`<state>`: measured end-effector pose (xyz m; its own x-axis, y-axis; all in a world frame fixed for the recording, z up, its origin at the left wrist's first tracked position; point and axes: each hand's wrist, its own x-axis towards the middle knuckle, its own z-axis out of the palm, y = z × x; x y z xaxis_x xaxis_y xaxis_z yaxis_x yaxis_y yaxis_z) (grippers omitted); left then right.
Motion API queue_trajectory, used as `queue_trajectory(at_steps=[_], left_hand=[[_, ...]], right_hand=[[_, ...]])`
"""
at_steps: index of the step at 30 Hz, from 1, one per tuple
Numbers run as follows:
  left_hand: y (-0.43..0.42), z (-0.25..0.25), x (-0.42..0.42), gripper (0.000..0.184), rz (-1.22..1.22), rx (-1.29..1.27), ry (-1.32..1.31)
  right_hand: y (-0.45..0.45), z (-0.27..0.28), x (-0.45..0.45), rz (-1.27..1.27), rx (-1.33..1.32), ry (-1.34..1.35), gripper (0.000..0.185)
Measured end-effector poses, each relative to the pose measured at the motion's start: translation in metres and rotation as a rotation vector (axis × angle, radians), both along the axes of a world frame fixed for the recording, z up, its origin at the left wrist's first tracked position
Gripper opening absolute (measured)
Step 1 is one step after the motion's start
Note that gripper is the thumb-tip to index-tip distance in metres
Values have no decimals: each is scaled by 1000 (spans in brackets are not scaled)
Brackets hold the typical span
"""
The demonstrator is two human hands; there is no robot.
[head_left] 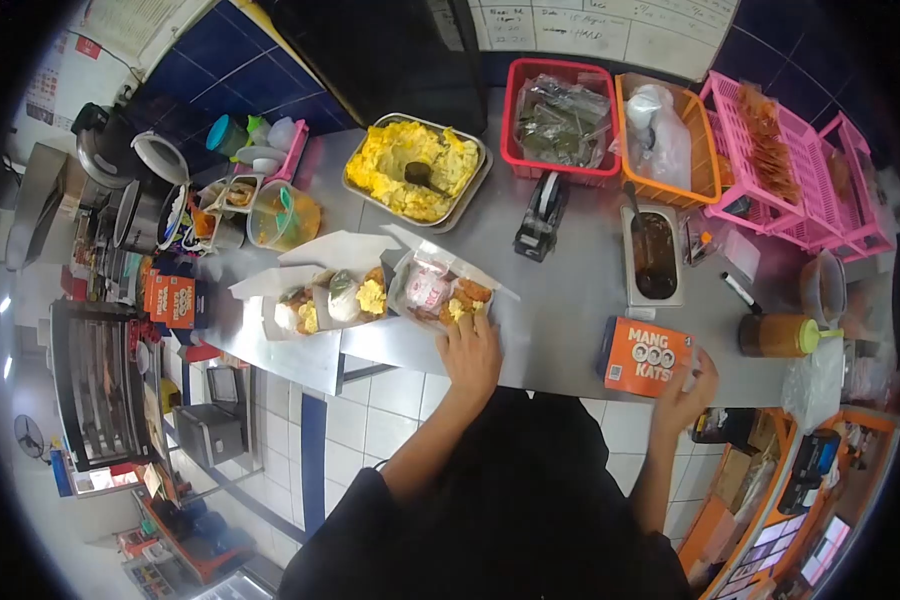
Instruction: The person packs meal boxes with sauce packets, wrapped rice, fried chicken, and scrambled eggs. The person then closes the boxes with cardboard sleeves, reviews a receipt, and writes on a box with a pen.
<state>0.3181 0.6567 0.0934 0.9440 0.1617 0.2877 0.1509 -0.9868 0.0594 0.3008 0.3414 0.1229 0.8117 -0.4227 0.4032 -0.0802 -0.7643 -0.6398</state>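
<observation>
My left hand [469, 352] is at the near edge of an open paper food box [425, 315], its fingers bent over the rim beside yellow mash and fried pieces. A wrapped packet with red print [427, 288] lies in that box. Two more open boxes stand to its left, one with white rice [344, 304], yellow mash and fried food, the other [288, 318] filled similarly. My right hand [686, 388] grips the right side of a closed orange box [634, 366] printed "MANG KATS" at the counter's front edge.
Behind the boxes are a metal tray of yellow mash [368, 190], a black tape dispenser [541, 225], and a red basket [511, 150]. An orange basket [710, 170], pink racks [798, 170], a dark sauce pan [656, 255] and a sauce bottle [775, 336] stand to the right.
</observation>
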Motion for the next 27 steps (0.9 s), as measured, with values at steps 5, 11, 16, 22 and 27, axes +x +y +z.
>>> queue_trajectory(at_steps=[5, 11, 16, 22, 27], left_hand=[[6, -22, 12, 5, -114, 55, 25], [-23, -26, 35, 9, -231, -247, -36], [25, 51, 13, 23, -74, -569, 59], [136, -3, 29, 73, -295, -228, 47], [104, -48, 4, 62, -23, -947, 36]], right_hand=[[112, 30, 36, 508, 25, 86, 43], [177, 22, 103, 879, 230, 163, 64], [178, 29, 110, 827, -122, 454, 63], [184, -48, 50, 742, 42, 400, 60], [202, -85, 47, 747, 470, 309, 57]])
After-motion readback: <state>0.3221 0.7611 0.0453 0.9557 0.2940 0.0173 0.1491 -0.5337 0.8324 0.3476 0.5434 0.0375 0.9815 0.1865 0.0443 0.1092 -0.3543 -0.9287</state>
